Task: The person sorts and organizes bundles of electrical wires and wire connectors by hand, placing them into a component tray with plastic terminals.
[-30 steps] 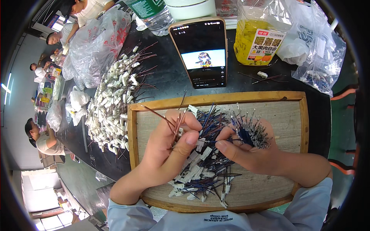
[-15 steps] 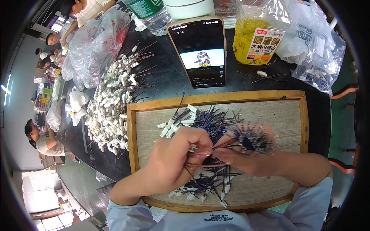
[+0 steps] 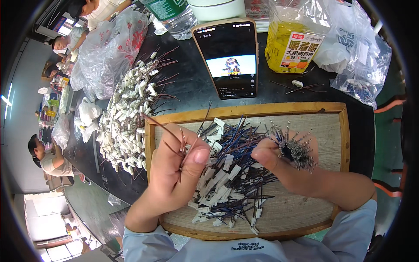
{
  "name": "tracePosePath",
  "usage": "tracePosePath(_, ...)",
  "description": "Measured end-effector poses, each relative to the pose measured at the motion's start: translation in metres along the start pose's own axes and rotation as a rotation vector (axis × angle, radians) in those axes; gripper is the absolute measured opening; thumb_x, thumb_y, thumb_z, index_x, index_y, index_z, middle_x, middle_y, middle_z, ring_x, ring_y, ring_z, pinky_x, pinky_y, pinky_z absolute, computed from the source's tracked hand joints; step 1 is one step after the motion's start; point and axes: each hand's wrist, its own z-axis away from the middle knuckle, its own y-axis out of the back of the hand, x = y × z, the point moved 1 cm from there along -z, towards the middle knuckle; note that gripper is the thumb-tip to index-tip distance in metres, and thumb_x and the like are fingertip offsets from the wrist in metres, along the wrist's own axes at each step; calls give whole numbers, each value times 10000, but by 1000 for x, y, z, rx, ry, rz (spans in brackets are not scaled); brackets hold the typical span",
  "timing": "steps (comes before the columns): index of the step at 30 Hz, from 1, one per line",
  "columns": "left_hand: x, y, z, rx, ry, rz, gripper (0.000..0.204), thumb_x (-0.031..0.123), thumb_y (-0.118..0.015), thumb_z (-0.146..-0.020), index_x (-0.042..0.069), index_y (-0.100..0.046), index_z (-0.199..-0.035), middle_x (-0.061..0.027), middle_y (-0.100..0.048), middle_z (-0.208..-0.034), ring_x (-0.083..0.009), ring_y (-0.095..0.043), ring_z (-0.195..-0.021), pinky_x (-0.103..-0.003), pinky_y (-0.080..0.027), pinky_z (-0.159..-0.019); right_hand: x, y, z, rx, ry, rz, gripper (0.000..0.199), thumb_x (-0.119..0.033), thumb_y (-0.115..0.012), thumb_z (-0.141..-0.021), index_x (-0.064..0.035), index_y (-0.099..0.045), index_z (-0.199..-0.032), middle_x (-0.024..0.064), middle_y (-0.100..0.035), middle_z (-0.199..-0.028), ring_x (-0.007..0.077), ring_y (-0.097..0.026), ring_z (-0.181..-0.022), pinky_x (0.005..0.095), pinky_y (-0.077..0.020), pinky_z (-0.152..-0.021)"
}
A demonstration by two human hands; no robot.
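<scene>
My left hand (image 3: 170,177) is closed over the left part of a wood-framed tray (image 3: 279,108). A few brown wires (image 3: 158,123) stick up from between its thumb and fingers; whatever is on their other ends is hidden in the palm. At the right, my right hand (image 3: 290,177) is wrapped round a thick bundle of dark wires (image 3: 301,150), whose metal-tipped ends fan out. Beneath and between the hands lies a loose heap of white connectors (image 3: 216,185) with blue and brown wires (image 3: 242,137). The two hands are apart.
Left of the tray rises a large pile of wired white connectors (image 3: 126,109). Beyond the tray a phone (image 3: 229,65) stands upright near a water bottle (image 3: 172,19) and a jug of yellow contents (image 3: 286,48). Plastic bags (image 3: 107,52) lie at the back left; people sit farther off.
My hands were together over the tray's middle. Now they are apart: the left has moved left with brown wires raised, the right slightly right with its bundle, uncovering the connectors.
</scene>
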Motion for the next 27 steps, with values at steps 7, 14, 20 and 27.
tracePosePath(7, -13, 17, -23, 196, 133, 570, 256, 281, -344, -1006, 67, -484, -990, 18, -369, -647, -30, -260, -411, -176, -205, -333, -8, 1, -3, -173, -257, -44, 144, -155, -668, -857, -12, -656, -854, 10, -603, -673, 46, -500, -590, 243, -404, -518)
tracePosePath(14, -11, 5, -19, -27, 307, 612, 309, 288, -390, -995, 46, -423, -1185, 28, -287, -533, -39, -236, -367, -188, -195, -329, -5, -4, 0, 53, -156, -249, 161, -145, -632, -880, -9, -545, -883, 20, -556, -706, 42, -458, -620, 236, -360, -525)
tracePosePath(20, -18, -2, -16, -129, 314, 612, 261, 327, -452, -971, 68, -441, -935, 23, -322, -531, -43, -269, -400, -193, -196, -349, -5, 4, 1, -59, -18, -27, 113, -60, -629, -854, 4, -539, -877, 26, -551, -709, 52, -467, -617, 241, -377, -535)
tracePosePath(27, -22, -5, -14, -123, 258, 454, 308, 338, -491, -955, 32, -521, -932, 6, -423, -602, -34, -313, -426, -188, -239, -372, -1, -2, 5, -137, -80, -5, 115, -42, -685, -797, 12, -612, -869, 42, -600, -700, 85, -570, -612, 230, -446, -558)
